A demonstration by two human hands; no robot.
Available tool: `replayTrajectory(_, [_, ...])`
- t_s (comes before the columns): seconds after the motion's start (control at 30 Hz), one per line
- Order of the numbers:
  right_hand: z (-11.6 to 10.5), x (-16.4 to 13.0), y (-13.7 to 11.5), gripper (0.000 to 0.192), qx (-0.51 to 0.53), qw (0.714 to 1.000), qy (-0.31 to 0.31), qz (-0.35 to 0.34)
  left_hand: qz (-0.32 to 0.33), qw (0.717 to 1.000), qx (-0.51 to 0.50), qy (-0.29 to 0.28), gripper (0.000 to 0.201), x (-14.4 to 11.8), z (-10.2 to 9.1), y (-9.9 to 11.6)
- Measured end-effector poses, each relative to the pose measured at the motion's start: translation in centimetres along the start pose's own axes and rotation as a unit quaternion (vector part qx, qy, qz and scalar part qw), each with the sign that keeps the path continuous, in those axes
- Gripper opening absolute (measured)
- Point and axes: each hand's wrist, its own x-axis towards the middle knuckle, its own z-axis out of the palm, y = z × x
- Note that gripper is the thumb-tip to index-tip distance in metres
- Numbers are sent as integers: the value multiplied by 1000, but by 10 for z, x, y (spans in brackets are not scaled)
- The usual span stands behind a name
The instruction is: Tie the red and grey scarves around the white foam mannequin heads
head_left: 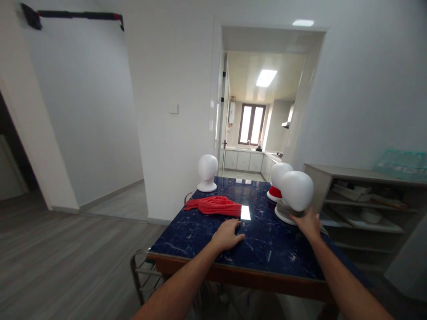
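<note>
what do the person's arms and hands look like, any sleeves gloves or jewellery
Both forearms are bare from the bottom edge of the picture to the wrists, with no sleeves in view. The left hand and the right hand wear no gloves. No watch, bracelet or ring can be made out, though the picture is too soft to rule out a thin ring. No markings show on either arm.

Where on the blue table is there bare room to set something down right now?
Free: the near strip of the dark blue marble table between the left hand and right hand, and the middle behind the red cloth. Crowded: the right edge, where two white foam mannequin heads stand.
</note>
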Motion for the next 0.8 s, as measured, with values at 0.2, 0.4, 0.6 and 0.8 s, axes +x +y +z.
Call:
replayTrajectory(0.2, [-16, -73, -20, 35, 40, 995, -94, -20, 0, 999, -26, 24, 54, 2, -2, 3])
replayTrajectory(0.4, [-22, -110, -63, 30, -121, 949, -211, -203, -65, 989, -101, 89, 26, 14, -15, 0])
replayTrajectory(0.6, [-26, -111, -65, 22, -166, 934, -226, -223, -191, 952, -47, 234, 26, 51, -68, -51])
replayTrajectory(0.8, [-21, -113, -64, 21, -166, 933, -224, -226, -314, 904, 40, 288, 69, 82, -132, -126])
